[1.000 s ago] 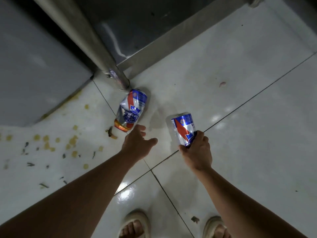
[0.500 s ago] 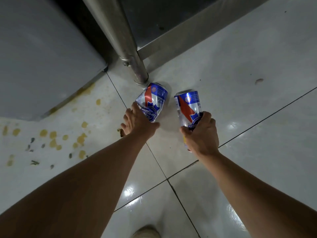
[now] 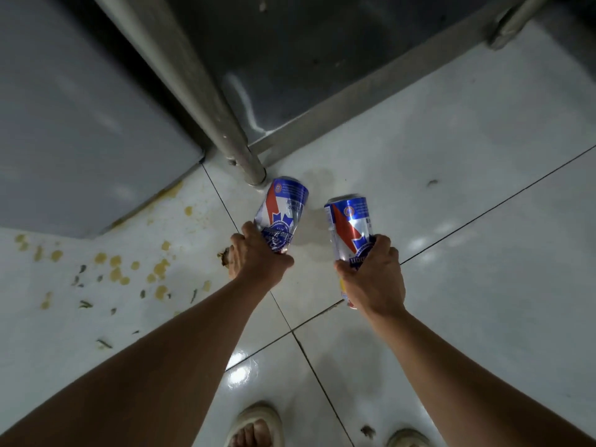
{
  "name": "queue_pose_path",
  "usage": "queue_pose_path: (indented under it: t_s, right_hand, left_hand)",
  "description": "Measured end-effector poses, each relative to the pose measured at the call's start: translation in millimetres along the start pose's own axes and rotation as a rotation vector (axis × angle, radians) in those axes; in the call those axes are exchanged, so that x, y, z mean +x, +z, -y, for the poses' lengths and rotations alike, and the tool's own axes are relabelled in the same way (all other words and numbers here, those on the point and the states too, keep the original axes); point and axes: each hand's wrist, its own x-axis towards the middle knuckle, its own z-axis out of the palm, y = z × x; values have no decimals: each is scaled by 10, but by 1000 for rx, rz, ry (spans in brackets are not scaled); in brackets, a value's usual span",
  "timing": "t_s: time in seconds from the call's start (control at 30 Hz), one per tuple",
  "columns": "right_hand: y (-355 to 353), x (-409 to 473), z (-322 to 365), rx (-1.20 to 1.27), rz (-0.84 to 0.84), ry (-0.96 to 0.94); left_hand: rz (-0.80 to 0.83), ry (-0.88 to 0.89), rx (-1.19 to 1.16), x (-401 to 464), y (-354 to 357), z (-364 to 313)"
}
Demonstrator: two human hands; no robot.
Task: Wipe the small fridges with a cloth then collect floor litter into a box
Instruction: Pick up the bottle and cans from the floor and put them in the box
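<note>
My left hand grips the lower end of a dented blue, white and red drink can, lifted just off the white tiled floor next to a metal table leg. My right hand holds a second, undented can of the same design around its lower half, tilted away from me. The two cans are side by side, a small gap between them. No box and no cloth are in view.
A grey small fridge stands at the left. Yellow stains and dark scraps litter the tile left of my left arm. A small scrap lies to the right, another near my sandalled feet.
My left hand has reached the dented can on the floor, closed round it and raised it. My right hand kept its can and moved up beside it.
</note>
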Motion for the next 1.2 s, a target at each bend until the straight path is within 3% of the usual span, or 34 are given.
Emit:
queue_pose_path:
  t_s: [0.6, 0.8, 1.2]
  right_hand:
    - [-3252, -1993, 1142, -78, -21, -13]
    - [-3893, -2705, 1300, -27, -94, -12]
    - [-4908, -4608, 1036, 142, -383, 195]
  left_hand:
    - [32, 127, -97, -2966, -2366, -1469]
    - [46, 270, -168, -3713, -2824, -1606]
    - [308, 562, -253, -5491, -3308, -1586]
